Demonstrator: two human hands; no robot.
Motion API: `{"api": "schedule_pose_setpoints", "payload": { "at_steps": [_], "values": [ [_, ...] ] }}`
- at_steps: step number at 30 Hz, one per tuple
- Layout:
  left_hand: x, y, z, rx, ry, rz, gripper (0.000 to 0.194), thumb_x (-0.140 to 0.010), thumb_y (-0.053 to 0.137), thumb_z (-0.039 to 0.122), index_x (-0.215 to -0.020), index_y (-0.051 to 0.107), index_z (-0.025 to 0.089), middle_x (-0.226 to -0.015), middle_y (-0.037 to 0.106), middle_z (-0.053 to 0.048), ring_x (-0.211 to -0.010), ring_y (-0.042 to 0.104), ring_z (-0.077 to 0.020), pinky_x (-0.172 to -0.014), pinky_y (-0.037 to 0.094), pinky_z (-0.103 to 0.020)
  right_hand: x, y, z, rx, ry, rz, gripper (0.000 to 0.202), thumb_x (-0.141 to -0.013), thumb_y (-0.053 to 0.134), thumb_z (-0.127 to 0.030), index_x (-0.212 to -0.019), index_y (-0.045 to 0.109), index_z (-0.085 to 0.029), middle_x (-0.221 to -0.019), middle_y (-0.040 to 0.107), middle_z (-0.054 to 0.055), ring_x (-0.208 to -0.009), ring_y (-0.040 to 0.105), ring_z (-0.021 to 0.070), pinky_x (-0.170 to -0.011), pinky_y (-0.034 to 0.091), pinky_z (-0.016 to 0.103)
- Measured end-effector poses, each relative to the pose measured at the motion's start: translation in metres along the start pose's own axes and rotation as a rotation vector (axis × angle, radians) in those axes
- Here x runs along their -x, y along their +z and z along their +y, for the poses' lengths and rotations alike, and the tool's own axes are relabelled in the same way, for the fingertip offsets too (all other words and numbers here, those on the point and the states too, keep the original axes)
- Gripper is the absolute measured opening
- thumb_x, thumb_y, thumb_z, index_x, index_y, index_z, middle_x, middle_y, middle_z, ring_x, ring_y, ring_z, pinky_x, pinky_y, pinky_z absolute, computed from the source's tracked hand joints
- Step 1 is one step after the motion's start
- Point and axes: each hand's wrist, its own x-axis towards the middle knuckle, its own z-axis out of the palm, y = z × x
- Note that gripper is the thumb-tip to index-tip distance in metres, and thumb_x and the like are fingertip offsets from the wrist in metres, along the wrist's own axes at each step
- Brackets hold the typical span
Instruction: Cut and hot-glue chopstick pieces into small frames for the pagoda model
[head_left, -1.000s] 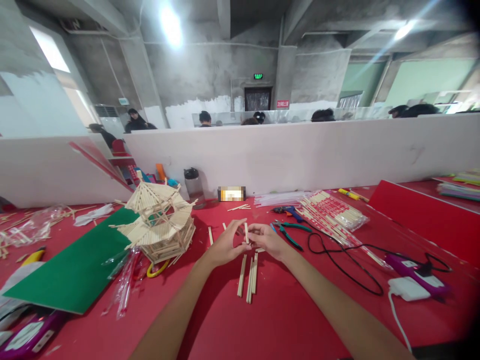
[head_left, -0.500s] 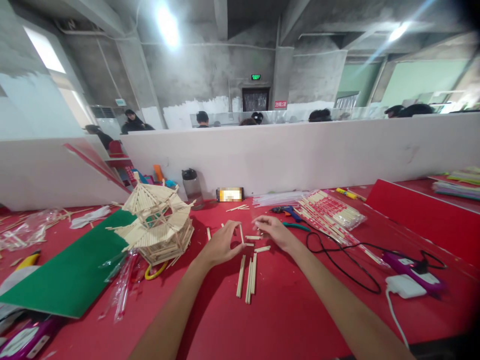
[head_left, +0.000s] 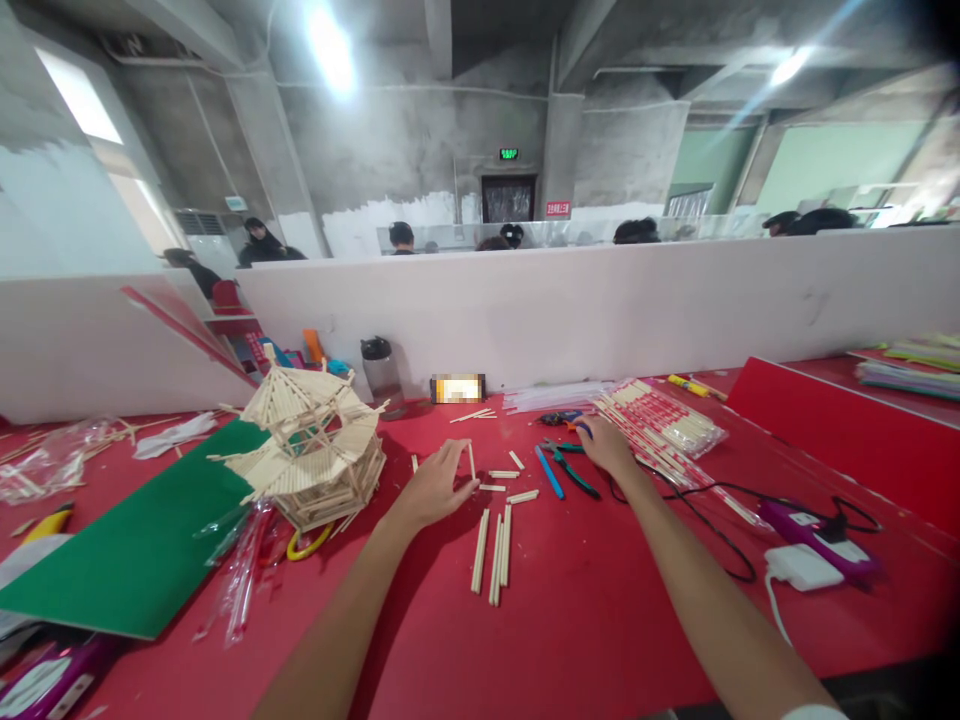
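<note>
My left hand (head_left: pixel 441 484) is over the middle of the red table, pinching a short wooden stick (head_left: pixel 472 461) upright between thumb and fingertips. To the right, my right hand (head_left: pixel 607 447) has its fingers curled around the blue handle of a glue gun (head_left: pixel 561 418); the palm hides part of it. Between the hands lie several short cut sticks (head_left: pixel 523 496). Longer sticks (head_left: pixel 498 560) lie side by side nearer to me. Beside my right hand are green-handled pliers (head_left: pixel 577 472) and a slim blue tool (head_left: pixel 550 473). A wooden-stick pavilion model (head_left: pixel 315 450) stands left of my left hand.
Clear glue sticks (head_left: pixel 551 398) and packaged wooden sticks (head_left: pixel 664 420) lie at the back. A black cord runs right to a purple power strip (head_left: pixel 817 540) with a white plug (head_left: pixel 804 567). A phone (head_left: pixel 458 389), bottle (head_left: pixel 382 375), green board (head_left: pixel 150 540) and white partition (head_left: pixel 570 310) surround the work.
My right hand has moved right, from near the short sticks to the glue gun, uncovering the pliers and blue tool. My left hand keeps its stick, shifted slightly left.
</note>
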Motion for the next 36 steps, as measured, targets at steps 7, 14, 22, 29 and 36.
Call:
{"api": "schedule_pose_setpoints", "payload": {
  "at_steps": [7, 14, 22, 29, 36],
  "values": [
    [0.001, -0.004, 0.002, 0.03, -0.004, -0.006, 0.053, -0.091, 0.057, 0.039, -0.14, 0.041, 0.023, -0.129, 0.055, -0.011, -0.109, 0.062, -0.027, -0.098, 0.047, -0.044, -0.005, 0.013, 0.015, 0.0, 0.136, -0.006, 0.019, -0.087, 0.056, -0.018, -0.106, 0.061, -0.019, -0.099, 0.069, 0.01, -0.091, 0.063, 0.0245, -0.078, 0.041, 0.031],
    [0.0, -0.003, 0.002, 0.113, -0.018, 0.001, 0.057, -0.091, 0.058, 0.039, -0.142, 0.039, 0.024, -0.13, 0.054, -0.011, -0.111, 0.059, -0.026, -0.098, 0.048, -0.043, -0.01, 0.011, 0.022, -0.153, 0.264, 0.076, 0.021, -0.08, 0.057, -0.013, -0.1, 0.056, -0.019, -0.09, 0.067, 0.01, -0.089, 0.064, 0.0274, -0.079, 0.043, 0.035],
    [-0.004, -0.002, 0.007, 0.35, -0.078, 0.064, 0.057, -0.09, 0.062, 0.041, -0.141, 0.041, 0.025, -0.123, 0.056, -0.009, -0.098, 0.06, -0.0209, -0.094, 0.049, -0.04, -0.013, -0.022, 0.007, -0.649, 0.311, 0.237, 0.035, -0.085, 0.051, -0.025, -0.119, 0.046, -0.022, -0.096, 0.067, 0.004, -0.079, 0.067, 0.018, -0.072, 0.053, 0.03],
    [-0.005, -0.001, 0.005, 0.438, -0.095, 0.121, 0.058, -0.09, 0.063, 0.04, -0.141, 0.04, 0.024, -0.124, 0.056, -0.008, -0.097, 0.058, -0.019, -0.095, 0.049, -0.04, 0.007, -0.054, -0.032, -1.532, 0.149, -0.135, 0.048, -0.061, 0.087, -0.028, -0.102, 0.064, -0.022, -0.083, 0.068, -0.002, -0.073, 0.066, 0.0144, -0.072, 0.055, 0.028],
    [-0.005, 0.0, 0.004, 0.414, -0.061, 0.122, 0.059, -0.09, 0.063, 0.041, -0.142, 0.039, 0.024, -0.125, 0.056, -0.01, -0.097, 0.059, -0.0196, -0.095, 0.049, -0.041, 0.02, -0.048, -0.056, -1.573, 0.054, -0.384, 0.051, -0.06, 0.09, -0.035, -0.103, 0.063, -0.024, -0.092, 0.074, 0.004, -0.077, 0.068, 0.0177, -0.073, 0.056, 0.031]
  ]
}}
